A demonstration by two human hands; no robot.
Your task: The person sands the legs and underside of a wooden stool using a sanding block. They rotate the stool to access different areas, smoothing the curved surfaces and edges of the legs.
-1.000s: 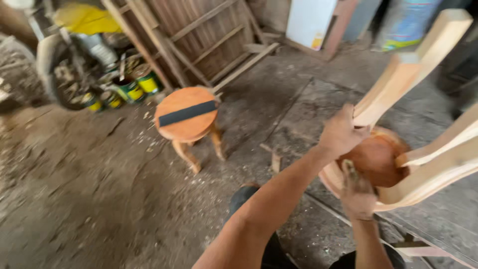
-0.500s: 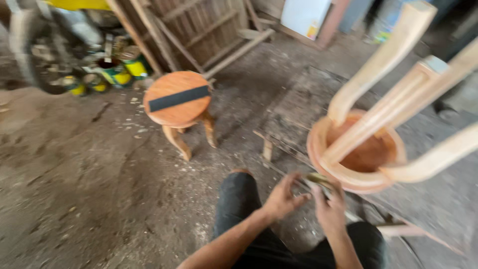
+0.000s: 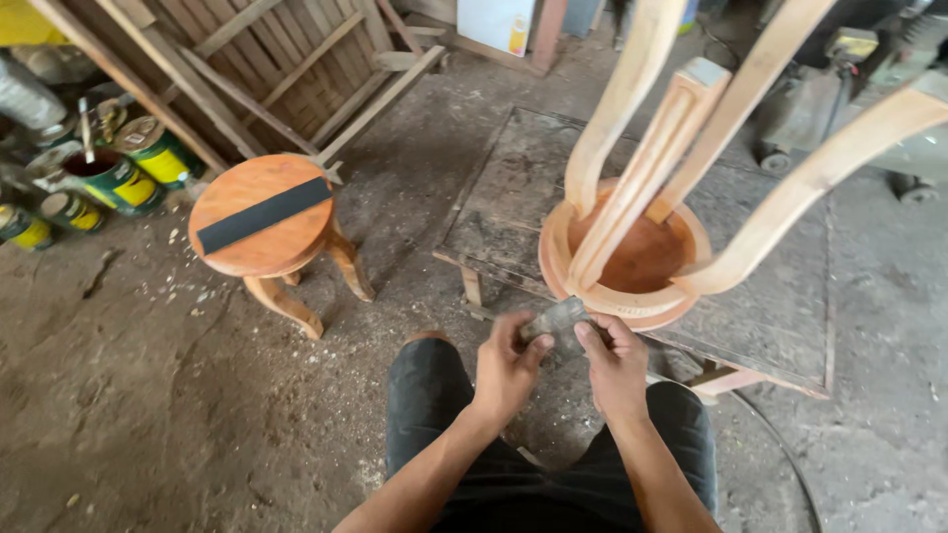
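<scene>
Both hands pinch a small grey folded piece of sandpaper (image 3: 555, 321) just below an upturned stool.

The sandpaper is creased, dull grey and worn, held above the person's lap at 6 o'clock of the inverted round pale wooden stool (image 3: 632, 259), whose curved legs rise towards 12 and 2 o'clock. The left hand (image 3: 506, 367) grips its left edge with thumb on top; the right hand (image 3: 614, 363) closes on its right edge. The stool rests on a low weathered wooden tabletop (image 3: 790, 316). At 10 o'clock stands an upright round orange-brown stool with a black strip (image 3: 263, 219).
</scene>
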